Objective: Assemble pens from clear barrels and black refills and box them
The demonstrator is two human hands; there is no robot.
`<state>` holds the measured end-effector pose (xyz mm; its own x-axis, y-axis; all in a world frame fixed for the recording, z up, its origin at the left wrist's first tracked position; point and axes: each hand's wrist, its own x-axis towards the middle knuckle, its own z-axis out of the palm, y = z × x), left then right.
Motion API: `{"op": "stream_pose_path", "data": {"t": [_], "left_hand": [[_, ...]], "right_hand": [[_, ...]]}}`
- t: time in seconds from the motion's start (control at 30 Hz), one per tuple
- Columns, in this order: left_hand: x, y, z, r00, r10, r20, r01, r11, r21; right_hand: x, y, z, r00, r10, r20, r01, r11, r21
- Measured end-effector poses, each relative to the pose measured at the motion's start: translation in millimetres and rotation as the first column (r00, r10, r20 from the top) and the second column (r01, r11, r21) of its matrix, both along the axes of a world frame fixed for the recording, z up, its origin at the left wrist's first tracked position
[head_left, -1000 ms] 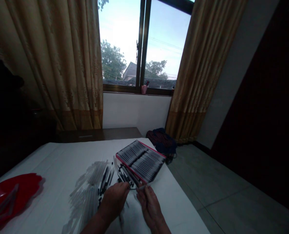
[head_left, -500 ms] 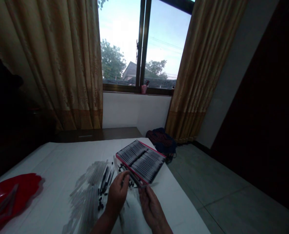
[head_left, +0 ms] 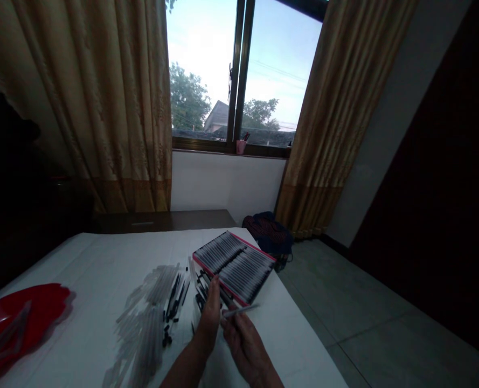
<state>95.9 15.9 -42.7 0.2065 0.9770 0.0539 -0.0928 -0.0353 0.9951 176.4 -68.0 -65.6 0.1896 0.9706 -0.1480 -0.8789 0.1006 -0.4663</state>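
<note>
My right hand is closed on a thin clear pen tube that points to the right. Beside it, my left hand is turned edge-on, and its fingertips are hidden. Just beyond both hands lies a pink-edged tray filled with rows of clear, dark-ended pens. Dark pen parts lie by the tray's near edge, partly behind my left hand. Left of the hands are black pieces and many clear tubes in a loose pile.
A red dish holding clear pieces sits at the left of the white table. Dark cloth or a bag lies beyond the table's far right corner. A pink cup stands on the window sill.
My left hand has moved right and turned edge-on, uncovering dark pen parts. My right hand has shifted slightly left, and the tube in it now shows more clearly.
</note>
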Motion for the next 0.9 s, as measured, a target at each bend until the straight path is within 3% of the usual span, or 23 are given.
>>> {"op": "stream_pose_path", "data": {"t": [0.1, 0.27, 0.43, 0.57, 0.73, 0.9], "left_hand": [[-28.8, 19.7, 1.1, 0.918, 0.096, -0.384, -0.004, 0.973, 0.232], [-70.9, 24.9, 11.0, 0.768, 0.081, -0.635, 0.173, 0.929, 0.328], [-67.8, 5.5, 21.3, 0.496, 0.106, -0.862, 0.406, 0.849, 0.337], [-55.2, 0.5, 28.6, 0.329, 0.151, -0.932, 0.461, 0.836, 0.298], [-46.4, 3.7, 30.9, 0.293, 0.178, -0.94, 0.447, 0.843, 0.299], [-48.8, -6.2, 29.9, 0.375, 0.169, -0.912, 0.443, 0.831, 0.337]], "right_hand": [[8.6, 2.9, 0.5, 0.99, -0.068, -0.124, 0.057, 0.995, -0.085], [16.6, 7.5, -6.4, 0.98, -0.057, -0.189, 0.037, 0.993, -0.111], [10.8, 7.4, -8.7, 0.988, -0.058, -0.142, 0.045, 0.995, -0.09], [6.6, 6.0, -2.7, 0.988, -0.053, -0.144, 0.041, 0.995, -0.09], [4.5, 4.5, 1.6, 0.992, -0.054, -0.111, 0.042, 0.993, -0.111], [3.4, 3.1, 0.3, 0.996, -0.08, -0.041, 0.074, 0.988, -0.136]]}}
